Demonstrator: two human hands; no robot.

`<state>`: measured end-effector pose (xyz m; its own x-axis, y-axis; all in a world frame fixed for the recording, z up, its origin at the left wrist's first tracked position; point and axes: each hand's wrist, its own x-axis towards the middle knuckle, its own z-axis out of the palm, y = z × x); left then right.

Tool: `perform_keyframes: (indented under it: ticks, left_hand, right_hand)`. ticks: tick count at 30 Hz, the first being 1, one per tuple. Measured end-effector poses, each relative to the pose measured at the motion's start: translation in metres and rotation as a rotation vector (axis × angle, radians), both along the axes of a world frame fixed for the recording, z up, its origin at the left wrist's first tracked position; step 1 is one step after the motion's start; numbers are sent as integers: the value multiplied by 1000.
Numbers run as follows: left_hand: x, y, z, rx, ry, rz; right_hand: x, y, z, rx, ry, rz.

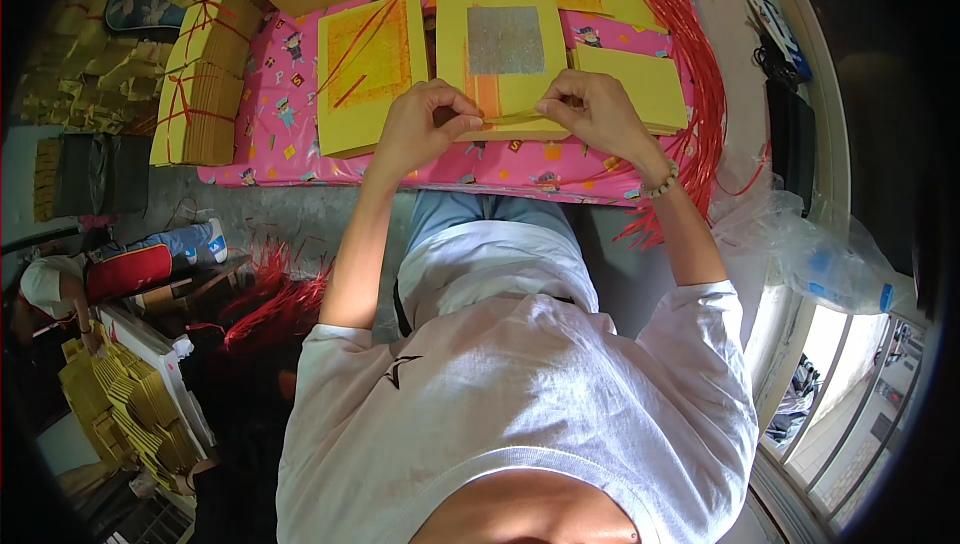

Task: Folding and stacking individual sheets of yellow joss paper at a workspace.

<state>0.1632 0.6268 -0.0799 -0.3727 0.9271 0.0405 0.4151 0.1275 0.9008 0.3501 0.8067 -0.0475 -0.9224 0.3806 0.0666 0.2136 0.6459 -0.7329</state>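
Note:
A stack of yellow paper sheets (455, 24) lies in front of me, with a silver square (505, 41) and an orange band printed on its top sheet. Across its near end runs a thin yellow strip (522, 119), too small to tell whether it is a band or a folded paper edge. My left hand (430, 124) pinches this strip at the left corner, thumb against fingers. At the right corner my right hand (597, 112) pinches it too, with a beaded bracelet on that wrist. Both hands touch the stack's near edge.
Beside the stack lie another yellow stack (335, 94) with an orange print and plain yellow sheets (650, 89). Red strings (700, 74) hang over the pink table's (265, 124) right side. Tied yellow bundles (205, 94) stand left. Another person (60, 289) handles yellow paper at lower left.

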Motion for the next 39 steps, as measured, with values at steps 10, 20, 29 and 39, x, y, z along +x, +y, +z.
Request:
perform_keyframes:
  ticks: [10,20,29,39]
  left_hand:
    - [6,4,20,-12,210,-30]
    - [28,24,34,162,697,90]
    - [31,6,45,304,-278,-43]
    - [25,28,6,306,-215,-30]
  right_hand:
    - [2,-12,9,310,61,25]
    - [-4,-15,22,285,446,-191]
    - [-13,-4,-6,-663,636,-131]
    - [0,-18,4,-557,464,-68]
